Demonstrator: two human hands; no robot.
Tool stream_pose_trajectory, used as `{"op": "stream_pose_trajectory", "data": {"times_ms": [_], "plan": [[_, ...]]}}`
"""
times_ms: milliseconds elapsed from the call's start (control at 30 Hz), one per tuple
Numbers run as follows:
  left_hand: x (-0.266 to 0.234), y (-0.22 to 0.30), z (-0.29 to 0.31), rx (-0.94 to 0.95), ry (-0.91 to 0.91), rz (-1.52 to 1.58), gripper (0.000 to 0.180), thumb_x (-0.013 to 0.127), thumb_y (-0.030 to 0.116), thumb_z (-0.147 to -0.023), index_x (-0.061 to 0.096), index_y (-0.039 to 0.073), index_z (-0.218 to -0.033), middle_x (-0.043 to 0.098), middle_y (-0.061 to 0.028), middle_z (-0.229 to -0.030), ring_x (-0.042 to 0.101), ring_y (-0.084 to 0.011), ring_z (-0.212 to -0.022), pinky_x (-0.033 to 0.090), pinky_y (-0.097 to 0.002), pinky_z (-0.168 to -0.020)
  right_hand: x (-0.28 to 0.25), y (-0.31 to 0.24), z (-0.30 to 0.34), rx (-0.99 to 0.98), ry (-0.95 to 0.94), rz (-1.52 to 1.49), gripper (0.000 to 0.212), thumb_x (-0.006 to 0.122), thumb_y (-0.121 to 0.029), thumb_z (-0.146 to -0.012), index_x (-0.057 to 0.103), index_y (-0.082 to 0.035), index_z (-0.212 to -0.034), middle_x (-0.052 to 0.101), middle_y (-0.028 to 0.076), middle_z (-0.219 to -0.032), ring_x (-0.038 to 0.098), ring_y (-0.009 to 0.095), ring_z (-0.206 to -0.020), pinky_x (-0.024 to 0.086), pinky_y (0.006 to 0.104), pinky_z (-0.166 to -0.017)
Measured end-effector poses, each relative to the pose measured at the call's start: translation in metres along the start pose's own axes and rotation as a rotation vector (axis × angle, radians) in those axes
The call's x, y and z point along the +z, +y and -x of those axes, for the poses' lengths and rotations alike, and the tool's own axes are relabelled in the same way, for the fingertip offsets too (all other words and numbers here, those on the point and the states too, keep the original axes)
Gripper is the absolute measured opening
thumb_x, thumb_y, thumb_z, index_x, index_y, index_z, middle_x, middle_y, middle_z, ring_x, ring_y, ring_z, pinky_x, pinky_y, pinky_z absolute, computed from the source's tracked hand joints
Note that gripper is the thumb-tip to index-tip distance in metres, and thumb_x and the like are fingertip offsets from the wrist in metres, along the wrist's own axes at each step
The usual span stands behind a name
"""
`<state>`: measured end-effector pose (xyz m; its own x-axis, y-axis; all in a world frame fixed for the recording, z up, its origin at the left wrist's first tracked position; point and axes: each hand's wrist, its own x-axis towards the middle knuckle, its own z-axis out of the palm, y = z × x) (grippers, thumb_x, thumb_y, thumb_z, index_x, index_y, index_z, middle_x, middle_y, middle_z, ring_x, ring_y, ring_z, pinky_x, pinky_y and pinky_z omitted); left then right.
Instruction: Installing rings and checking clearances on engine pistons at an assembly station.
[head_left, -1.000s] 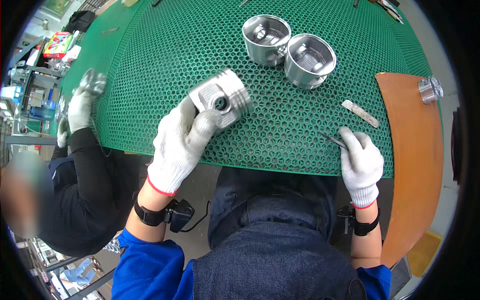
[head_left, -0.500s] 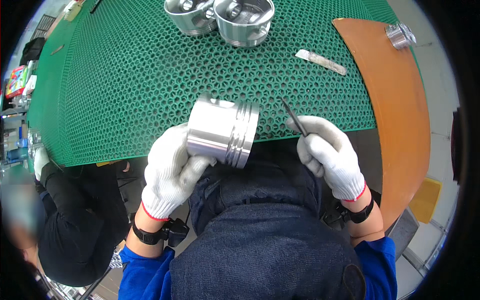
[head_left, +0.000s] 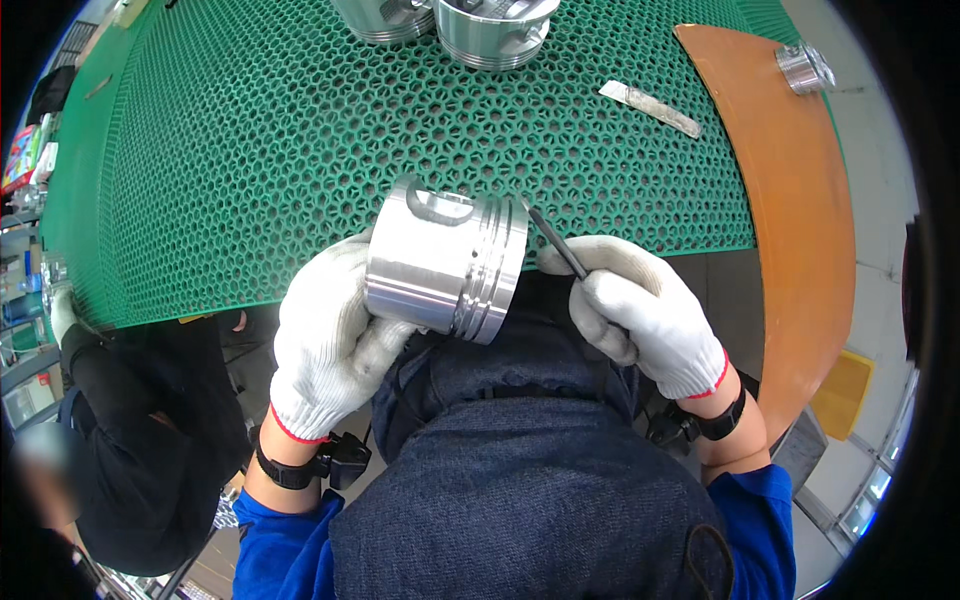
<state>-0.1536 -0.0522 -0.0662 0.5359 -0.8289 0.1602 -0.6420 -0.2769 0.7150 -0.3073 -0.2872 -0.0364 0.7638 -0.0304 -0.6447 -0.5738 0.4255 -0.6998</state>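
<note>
A shiny metal piston [head_left: 420, 268] lies on its side in the air near the mat's front edge, its ring grooves toward the right. My left hand [head_left: 325, 325], in a white knitted glove, grips it from the left end, with the thumb underneath. In my gloved right hand [head_left: 645, 315] is a slim, dark, pointed hand tool [head_left: 558, 245], pinched between thumb and fingers. Its tip points up and left, close to the upper edge of the piston's grooved end. Whether it touches the metal I cannot tell.
Two more pistons, one nearer the middle [head_left: 492, 45], stand at the back of the green honeycomb mat [head_left: 230, 190]. A flat, wrapped blade-like tool [head_left: 652, 108] lies right of them. On the curved brown board [head_left: 805, 230] sits another piston [head_left: 803, 70]. A person [head_left: 150, 430] works at the left.
My right hand has moved left, bringing the tool's tip up to the piston's grooved end. The piston has turned slightly, showing more of its pin hole. The whole view has shifted a little.
</note>
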Motion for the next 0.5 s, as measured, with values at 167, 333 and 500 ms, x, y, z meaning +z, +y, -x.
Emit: {"op": "stream_pose_trajectory", "data": {"times_ms": [167, 333, 500], "plan": [[-0.001, 0.006, -0.01, -0.061, 0.024, 0.067, 0.026, 0.075, 0.014, -0.078, 0.067, 0.002, -0.1, 0.068, -0.015, -0.094, 0.066, -0.0338, -0.087, 0.051, -0.0399, -0.08, 0.001, 0.004, -0.001, -0.447, 0.098, 0.511, 0.038, 0.051, -0.01, -0.092, 0.058, 0.005, -0.126, 0.056, 0.001, -0.073, 0.049, 0.006, -0.063, 0.042, 0.0218, -0.059], [-0.001, 0.016, -0.028, -0.051, 0.11, 0.071, 0.019, 0.072, 0.012, -0.079, 0.068, 0.001, -0.094, 0.066, -0.0117, -0.078, 0.062, -0.0273, -0.072, 0.049, -0.0362, -0.068, -0.007, -0.003, -0.006, -0.803, 0.254, 1.085, 0.039, 0.059, 0.006, -0.079, 0.066, 0.0, -0.116, 0.068, 0.013, -0.084, 0.064, 0.025, -0.07, 0.051, 0.0328, -0.068], [0.001, 0.021, -0.051, -0.057, 0.163, 0.052, 0.02, 0.069, 0.015, -0.085, 0.067, -0.002, -0.096, 0.064, -0.0117, -0.072, 0.061, -0.0239, -0.062, 0.048, -0.0331, -0.061, -0.017, -0.003, -0.015, -0.995, 0.384, 1.186, 0.035, 0.067, -0.008, -0.082, 0.07, -0.016, -0.116, 0.06, 0.007, -0.07, 0.06, 0.025, -0.059, 0.049, 0.0333, -0.054]]}}
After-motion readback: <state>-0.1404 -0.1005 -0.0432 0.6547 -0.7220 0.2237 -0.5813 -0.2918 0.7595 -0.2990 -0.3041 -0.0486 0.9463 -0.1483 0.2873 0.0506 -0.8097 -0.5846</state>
